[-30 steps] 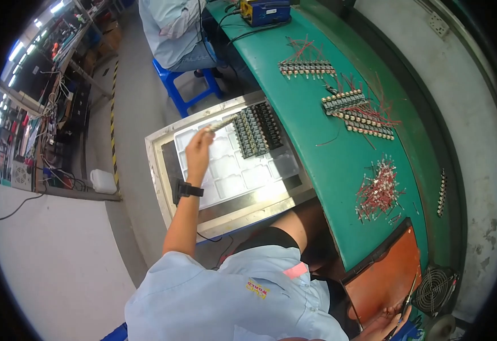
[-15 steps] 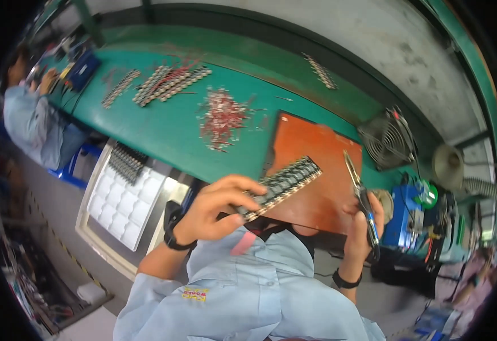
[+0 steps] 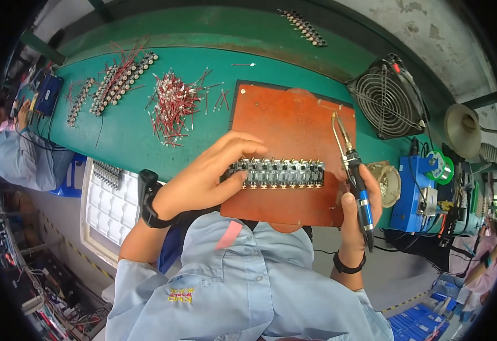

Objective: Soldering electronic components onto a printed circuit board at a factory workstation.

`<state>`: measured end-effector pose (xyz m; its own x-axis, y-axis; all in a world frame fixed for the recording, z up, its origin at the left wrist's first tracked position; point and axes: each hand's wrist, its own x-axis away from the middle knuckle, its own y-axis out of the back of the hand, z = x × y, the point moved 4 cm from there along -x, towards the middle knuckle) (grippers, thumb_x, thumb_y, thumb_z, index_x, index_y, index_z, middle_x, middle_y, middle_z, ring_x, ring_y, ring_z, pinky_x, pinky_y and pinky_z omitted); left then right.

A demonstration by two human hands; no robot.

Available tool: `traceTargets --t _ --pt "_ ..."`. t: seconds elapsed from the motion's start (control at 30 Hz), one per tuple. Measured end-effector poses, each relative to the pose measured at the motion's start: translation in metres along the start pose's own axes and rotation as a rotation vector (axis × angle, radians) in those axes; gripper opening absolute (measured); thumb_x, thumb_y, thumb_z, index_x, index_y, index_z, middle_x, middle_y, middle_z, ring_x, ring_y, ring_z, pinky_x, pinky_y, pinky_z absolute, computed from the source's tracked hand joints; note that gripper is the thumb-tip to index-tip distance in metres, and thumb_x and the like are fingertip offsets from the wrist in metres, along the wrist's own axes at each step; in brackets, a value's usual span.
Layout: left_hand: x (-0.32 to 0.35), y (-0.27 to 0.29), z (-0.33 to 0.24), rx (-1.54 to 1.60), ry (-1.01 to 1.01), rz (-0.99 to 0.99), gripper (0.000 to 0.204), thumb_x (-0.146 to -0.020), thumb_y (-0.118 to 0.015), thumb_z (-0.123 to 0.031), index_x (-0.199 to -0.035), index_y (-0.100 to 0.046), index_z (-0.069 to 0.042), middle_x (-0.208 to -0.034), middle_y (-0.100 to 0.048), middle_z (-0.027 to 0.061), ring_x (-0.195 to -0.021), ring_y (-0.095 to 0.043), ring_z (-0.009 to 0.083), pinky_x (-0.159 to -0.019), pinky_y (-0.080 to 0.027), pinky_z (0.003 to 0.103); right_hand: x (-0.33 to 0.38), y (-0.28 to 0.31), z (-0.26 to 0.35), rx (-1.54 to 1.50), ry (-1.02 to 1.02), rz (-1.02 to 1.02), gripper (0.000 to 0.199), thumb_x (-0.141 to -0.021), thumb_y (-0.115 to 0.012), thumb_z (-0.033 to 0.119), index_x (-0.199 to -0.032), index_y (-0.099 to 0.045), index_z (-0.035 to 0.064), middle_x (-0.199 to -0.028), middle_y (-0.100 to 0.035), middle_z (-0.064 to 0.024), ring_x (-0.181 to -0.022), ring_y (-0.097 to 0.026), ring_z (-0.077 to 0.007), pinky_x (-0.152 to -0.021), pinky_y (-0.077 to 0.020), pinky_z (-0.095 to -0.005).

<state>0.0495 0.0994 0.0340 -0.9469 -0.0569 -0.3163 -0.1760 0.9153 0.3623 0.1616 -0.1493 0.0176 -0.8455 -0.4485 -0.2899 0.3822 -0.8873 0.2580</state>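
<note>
A strip of dark circuit boards with a row of brass-coloured pins along its far edge lies level over the orange work board. My left hand grips its left end between thumb and fingers. In my right hand is a soldering iron with a black and blue handle. Its tip and the thin tube beside it point away from me, above the right part of the orange board, apart from the strip.
A pile of red wires lies on the green table, with more board strips farther left. At the right stand a fan, a round pot and a blue solder station. A white tray sits lower left; a co-worker sits beyond.
My left hand has lowered the tilted strip and turned it level over the orange board. My right hand still holds the soldering iron. The whole view has shifted.
</note>
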Motion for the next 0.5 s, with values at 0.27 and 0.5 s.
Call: traceTargets --t 0.27,0.5 --pt "0.000 -0.003 -0.008 -0.382 0.063 0.057 0.041 -0.079 -0.063 -0.006 -0.118 -0.055 -0.003 -0.112 -0.055 0.0108 -0.110 -0.051 0.0296 -0.090 -0.044 0.039 -0.001 -0.011 -0.001 -0.136 -0.011 -0.019 0.072 -0.089 -0.063 0.034 -0.140 -0.031 -0.0059 -0.113 -0.059 -0.0202 -0.100 -0.060 -0.0246 -0.091 -0.0478 -0.0400" --pt "0.004 -0.018 -0.005 -0.615 -0.047 0.036 0.046 -0.074 -0.072 -0.018 -0.116 -0.058 -0.007 -0.113 -0.056 0.0068 -0.106 -0.051 0.0227 -0.098 -0.032 0.043 -0.004 -0.008 0.000 -0.459 -0.105 0.033 0.062 -0.088 -0.063 0.023 -0.138 -0.035 -0.0027 -0.117 -0.058 -0.0179 -0.101 -0.061 -0.0223 -0.087 -0.0503 -0.0372"
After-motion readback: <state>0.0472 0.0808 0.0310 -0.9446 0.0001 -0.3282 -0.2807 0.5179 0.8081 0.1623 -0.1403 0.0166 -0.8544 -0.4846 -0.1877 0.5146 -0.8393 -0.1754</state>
